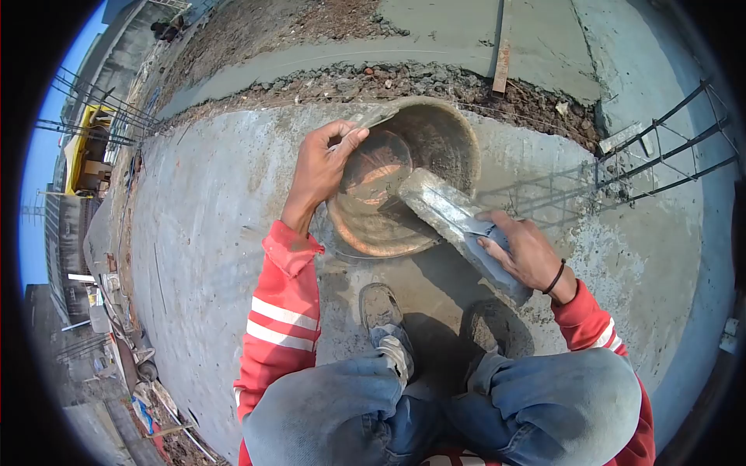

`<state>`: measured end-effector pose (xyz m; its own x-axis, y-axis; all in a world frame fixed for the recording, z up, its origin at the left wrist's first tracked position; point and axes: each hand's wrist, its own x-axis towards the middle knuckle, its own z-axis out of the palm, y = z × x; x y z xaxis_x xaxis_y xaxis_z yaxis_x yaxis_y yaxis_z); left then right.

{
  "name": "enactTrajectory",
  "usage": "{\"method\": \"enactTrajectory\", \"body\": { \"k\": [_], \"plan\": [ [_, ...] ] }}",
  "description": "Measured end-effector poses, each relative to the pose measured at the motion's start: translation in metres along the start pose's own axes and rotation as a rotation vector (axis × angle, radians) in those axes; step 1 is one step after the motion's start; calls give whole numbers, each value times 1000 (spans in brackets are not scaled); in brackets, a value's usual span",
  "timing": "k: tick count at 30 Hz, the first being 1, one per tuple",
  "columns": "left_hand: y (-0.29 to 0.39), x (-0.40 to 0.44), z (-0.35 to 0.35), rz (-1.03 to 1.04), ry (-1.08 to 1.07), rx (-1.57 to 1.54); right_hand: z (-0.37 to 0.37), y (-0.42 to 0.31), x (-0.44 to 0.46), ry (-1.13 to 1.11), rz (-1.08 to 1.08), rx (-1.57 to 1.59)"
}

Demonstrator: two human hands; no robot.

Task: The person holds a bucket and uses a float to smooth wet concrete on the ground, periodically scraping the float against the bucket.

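Observation:
My left hand (322, 167) pinches the rim of a round, cement-stained basin (457, 140). The basin tilts on its side, its open mouth facing me, with a thin grey residue over its reddish-brown bottom. In my right hand (530, 255) is a finishing trowel (443, 203), fingers closed around its handle. Its long metal blade carries grey cement, and the far end reaches into the mouth of the basin. Whether the blade touches the basin wall I cannot tell.
Under me lies a grey concrete slab (210, 202). Beyond it run a strip of rubble (342, 84) and smooth wet-looking cement (443, 27) with a wooden board (502, 58). Steel rebar (668, 151) juts out at the right. My shoes (381, 307) stand close to the basin.

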<state>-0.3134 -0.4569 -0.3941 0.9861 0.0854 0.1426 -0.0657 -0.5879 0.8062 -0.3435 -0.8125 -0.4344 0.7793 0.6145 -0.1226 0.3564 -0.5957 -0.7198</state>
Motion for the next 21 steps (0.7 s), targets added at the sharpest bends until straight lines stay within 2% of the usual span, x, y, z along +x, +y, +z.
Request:
{"method": "enactTrajectory", "body": {
  "k": [2,4,6,9,11,15,16,18,21],
  "plan": [
    [10,14,13,60,-34,26,12,6,25,-46,-186,-56],
    [28,21,29,109,-73,45,23,-6,53,13,-182,-25],
    [57,24,42,77,-190,243,25,-28,82,-48,-160,79],
    [72,27,57,136,-255,440,61,-31,95,-39,-108,155],
    [70,26,52,135,-242,434,86,-9,90,-111,-138,133],
    [73,14,57,111,-184,388,69,18,81,-287,-124,49],
    [74,13,58,113,-187,386,62,26,78,-250,-115,85],
    [72,12,59,137,-173,360,44,47,67,-57,-250,69],
    [67,14,63,164,-129,405,8,59,62,29,-200,16]
  ]
}}
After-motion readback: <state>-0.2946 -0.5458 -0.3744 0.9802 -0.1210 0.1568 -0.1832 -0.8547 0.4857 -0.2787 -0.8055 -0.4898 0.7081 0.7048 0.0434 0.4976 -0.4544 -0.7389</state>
